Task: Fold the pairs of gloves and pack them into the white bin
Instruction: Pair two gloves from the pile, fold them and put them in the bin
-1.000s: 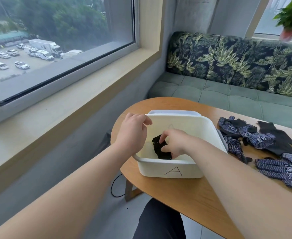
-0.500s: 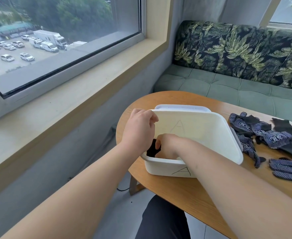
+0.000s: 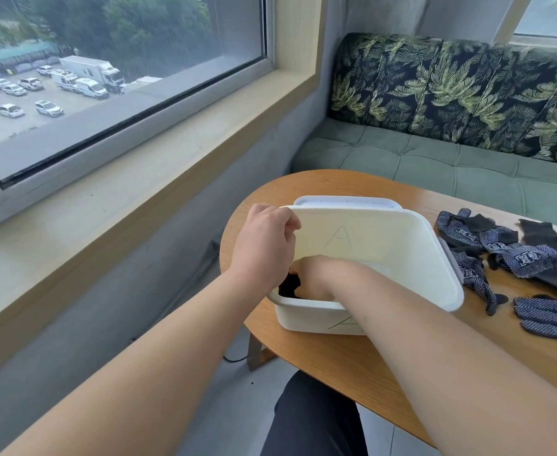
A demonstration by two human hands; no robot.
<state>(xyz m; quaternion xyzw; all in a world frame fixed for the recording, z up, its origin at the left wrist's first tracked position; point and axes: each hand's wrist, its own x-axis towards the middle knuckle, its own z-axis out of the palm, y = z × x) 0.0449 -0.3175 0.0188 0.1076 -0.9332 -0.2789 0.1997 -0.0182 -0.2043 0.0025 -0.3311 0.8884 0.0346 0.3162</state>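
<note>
White bin (image 3: 385, 245) sits on the table (image 3: 336, 357) w/ a pencilled "A" on its inner far wall; a 2nd "A" on its near outer wall is partly hidden by the right forearm.

Left hand (image 3: 264, 251): at the bin's left rim, nr the far-left corner, fingers curled over the edge and gripping it.

Right hand (image 3: 316, 278): down inside the bin at its near-left corner, back of hand up, on top of a folded black glove (image 3: 288, 286). Its fingers are hidden behind the left hand and the bin wall, so can't tell if they pinch the glove or just press it. Only a small dark patch of that glove shows, low vs the bin's near-left wall.

Rest of the bin interior that shows is bare white.

White lid (image 3: 346, 201): its edge pokes out past the bin's far side; can't tell if the bin rests on it.

Right of the bin, on the table: a loose pile of dotted blue gloves (image 3: 507, 255), close to the bin's right wall, not folded. A plain black glove (image 3: 553, 251) lies just beyond that pile, overlapping it. One more dotted glove (image 3: 550, 314) lies flat, right of the bin and nearer the person.

Beyond the bin: green sofa (image 3: 435, 159) w/ leaf-print back cushions. Left of the bin: window (image 3: 106, 77) and a wide sill.
</note>
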